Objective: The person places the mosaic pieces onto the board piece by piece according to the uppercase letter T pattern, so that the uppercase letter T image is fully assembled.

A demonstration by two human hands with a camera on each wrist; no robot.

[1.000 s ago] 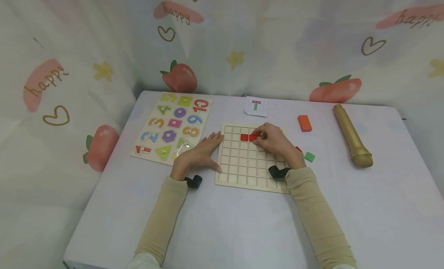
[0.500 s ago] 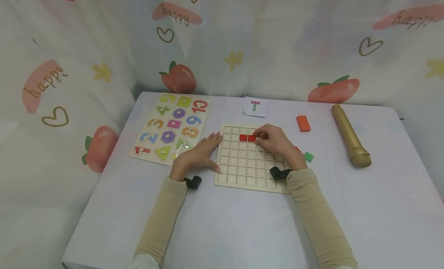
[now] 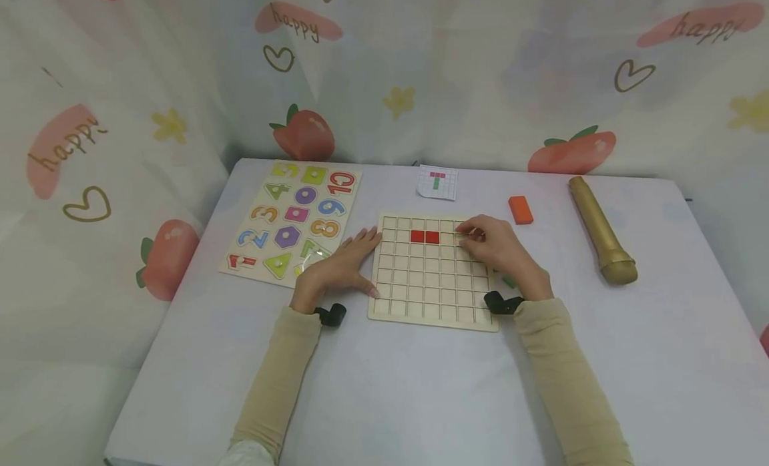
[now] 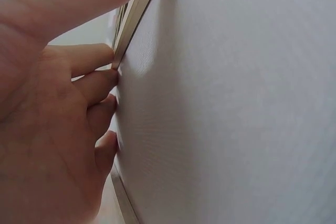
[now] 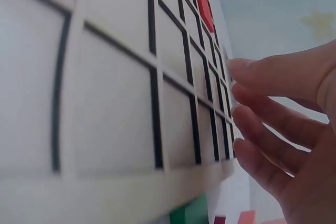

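A wooden grid board [image 3: 431,279] lies on the white table, with two red square tiles [image 3: 424,237] side by side in its second row from the far edge. My left hand [image 3: 340,268] rests spread along the board's left edge, thumb and fingertips at the rim. To the right of the tiles, my right hand [image 3: 496,247] hovers over the board's upper right part. Its fingers are loosely bent, and the right wrist view shows nothing between thumb and fingertips [image 5: 236,67]. A green tile [image 3: 508,281] lies by the board's right edge, partly hidden under the right forearm.
Behind the board lies a small paper card [image 3: 436,183] with a red and green T on a grid. An orange block [image 3: 521,210] and a gold microphone [image 3: 603,236] lie to the right. A number and shape puzzle [image 3: 288,215] lies left.
My right hand has left the second red tile and moved right across the board. Both red tiles stay in their squares, and the left hand stays at the board's edge.
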